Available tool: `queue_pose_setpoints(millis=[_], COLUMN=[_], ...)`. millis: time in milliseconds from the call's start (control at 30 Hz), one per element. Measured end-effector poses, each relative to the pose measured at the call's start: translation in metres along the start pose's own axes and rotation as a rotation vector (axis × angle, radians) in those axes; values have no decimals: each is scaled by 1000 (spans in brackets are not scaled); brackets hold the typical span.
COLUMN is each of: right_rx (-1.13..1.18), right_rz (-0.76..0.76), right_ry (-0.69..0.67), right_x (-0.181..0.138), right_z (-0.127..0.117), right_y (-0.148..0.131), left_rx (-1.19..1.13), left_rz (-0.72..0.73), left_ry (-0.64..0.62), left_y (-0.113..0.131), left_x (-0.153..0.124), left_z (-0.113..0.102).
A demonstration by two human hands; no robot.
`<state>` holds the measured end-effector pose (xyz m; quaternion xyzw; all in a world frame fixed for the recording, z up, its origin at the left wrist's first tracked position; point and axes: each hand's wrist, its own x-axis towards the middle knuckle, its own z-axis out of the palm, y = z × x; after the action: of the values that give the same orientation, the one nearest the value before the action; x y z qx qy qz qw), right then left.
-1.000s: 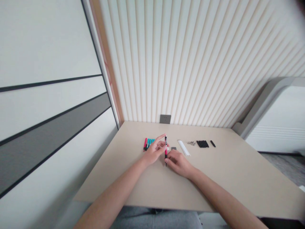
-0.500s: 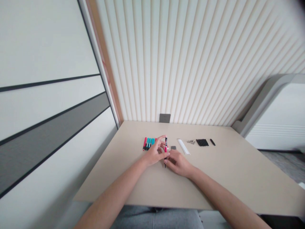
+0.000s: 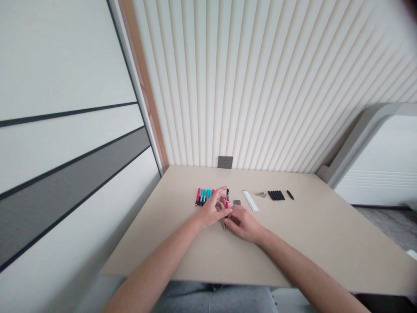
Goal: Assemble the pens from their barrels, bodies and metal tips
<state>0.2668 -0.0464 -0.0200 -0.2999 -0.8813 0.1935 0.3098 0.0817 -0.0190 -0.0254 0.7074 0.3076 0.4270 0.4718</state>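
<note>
- The red-and-black pen (image 3: 226,203) stands nearly upright between both hands, above the desk (image 3: 309,230).
- The left hand (image 3: 211,209) is curled closed around the pen.
- The right hand (image 3: 243,224) has its fingers against the lower barrel; whether they grip it, I cannot tell.
- Just left lie red and teal markers (image 3: 203,197).
- To the right lie a small gray piece (image 3: 237,202), white strips (image 3: 250,201), screws (image 3: 260,194), black sticks (image 3: 276,195), and one separate black stick (image 3: 290,194).
</note>
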Motion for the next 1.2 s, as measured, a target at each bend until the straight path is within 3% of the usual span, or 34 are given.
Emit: queue_pose_setpoints(millis=[567, 967, 1200], right_rx=[28, -45, -78], right_rz=[59, 232, 228], right_ry=[27, 170, 173], right_x=[1, 2, 2], right_z=[0, 1, 3], right_y=[1, 14, 13], left_rx=[-1, -34, -12], left_rz=[5, 27, -46], left_ry=[43, 223, 186], left_y=[1, 1, 0], left_x=[-2, 3, 4], left_z=[0, -2, -3])
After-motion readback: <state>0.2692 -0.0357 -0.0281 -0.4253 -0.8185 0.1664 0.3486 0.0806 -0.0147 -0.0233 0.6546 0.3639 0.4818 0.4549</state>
